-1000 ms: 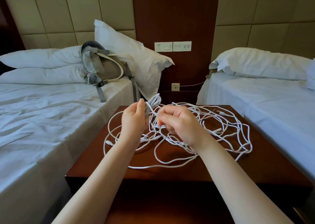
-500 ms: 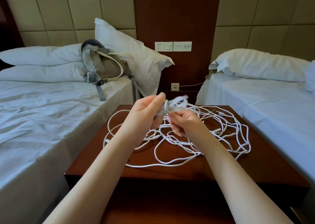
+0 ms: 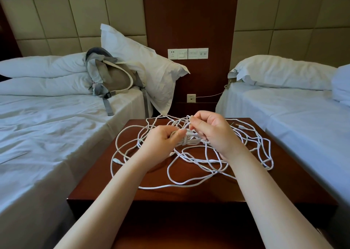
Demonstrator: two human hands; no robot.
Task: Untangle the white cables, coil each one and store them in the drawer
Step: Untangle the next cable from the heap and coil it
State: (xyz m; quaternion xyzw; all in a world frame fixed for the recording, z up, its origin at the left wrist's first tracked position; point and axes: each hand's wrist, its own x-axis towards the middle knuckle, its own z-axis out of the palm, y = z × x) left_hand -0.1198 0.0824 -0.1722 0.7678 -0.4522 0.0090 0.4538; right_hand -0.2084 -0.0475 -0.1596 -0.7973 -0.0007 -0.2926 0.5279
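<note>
A big messy heap of white cables (image 3: 197,159) lies spread over the top of the dark brown table (image 3: 295,184), which stands between two beds. Loops of cable reach almost to the left and right edges of the table. Both bare arms reach in from the bottom, and the hands meet over the middle of the heap. The left hand (image 3: 162,141) has its fingers curled, and its grip is closed round a small bundle (image 3: 190,139) of wound-up cable, held just above the table. The right hand (image 3: 212,131) is just beside it, a bit higher. Its grip is a pinch: the thumb and fingertips squeeze one thin piece of cable that runs down into the bundle. A little plug (image 3: 116,161) at one cable end lies on the left side of the table. On the left bed (image 3: 47,135) a grey and tan backpack (image 3: 111,78) leans against a white pillow (image 3: 151,67). White wall sockets (image 3: 187,53) sit on the wood panel behind the table.
</note>
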